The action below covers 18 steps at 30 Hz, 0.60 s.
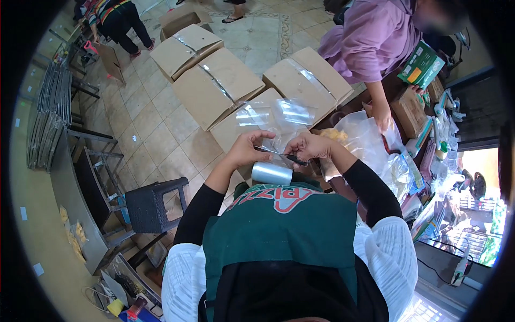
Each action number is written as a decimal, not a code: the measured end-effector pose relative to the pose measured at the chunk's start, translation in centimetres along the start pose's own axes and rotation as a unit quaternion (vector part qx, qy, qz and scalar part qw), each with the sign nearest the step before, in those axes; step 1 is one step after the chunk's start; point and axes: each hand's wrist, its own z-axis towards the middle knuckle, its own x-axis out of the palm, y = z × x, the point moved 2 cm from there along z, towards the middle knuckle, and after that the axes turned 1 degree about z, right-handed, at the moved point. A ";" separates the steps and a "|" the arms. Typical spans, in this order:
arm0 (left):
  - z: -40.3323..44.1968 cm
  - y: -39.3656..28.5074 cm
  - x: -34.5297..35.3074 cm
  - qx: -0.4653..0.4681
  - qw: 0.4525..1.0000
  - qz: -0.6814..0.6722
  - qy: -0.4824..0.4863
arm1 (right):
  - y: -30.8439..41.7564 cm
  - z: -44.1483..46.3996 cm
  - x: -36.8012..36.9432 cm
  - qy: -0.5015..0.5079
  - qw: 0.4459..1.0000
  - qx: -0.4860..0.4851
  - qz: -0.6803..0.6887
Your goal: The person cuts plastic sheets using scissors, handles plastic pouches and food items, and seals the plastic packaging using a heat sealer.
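In front of my apron, my left hand (250, 148) pinches the edge of a clear plastic sheet (292, 112), its fingers curled. My right hand (311, 148) is closed around what looks like dark-handled scissors (294, 159), whose thin blade points left towards my left hand. Right under both hands a shiny roll of clear plastic film (272, 174) lies against the apron. The sheet spreads forward over a cardboard box (236, 129). My right fingers partly hide the tool's handle.
Taped cardboard boxes (217, 80) stand ahead on the tiled floor. At right, a person in a purple top (370, 40) reaches into a table heaped with plastic bags (365, 142) and packets. A dark plastic stool (153, 206) stands at left; another person (120, 24) bends over at far left.
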 end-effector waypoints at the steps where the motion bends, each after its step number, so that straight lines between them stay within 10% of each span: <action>1: -0.1 -0.2 -0.1 0.000 1.000 0.012 -0.001 | 0.2 -0.2 0.1 -0.002 1.000 0.000 0.000; 18: -0.3 0.0 -0.3 -0.039 0.997 -0.062 0.023 | 0.3 -0.3 0.5 -0.002 1.000 0.014 0.011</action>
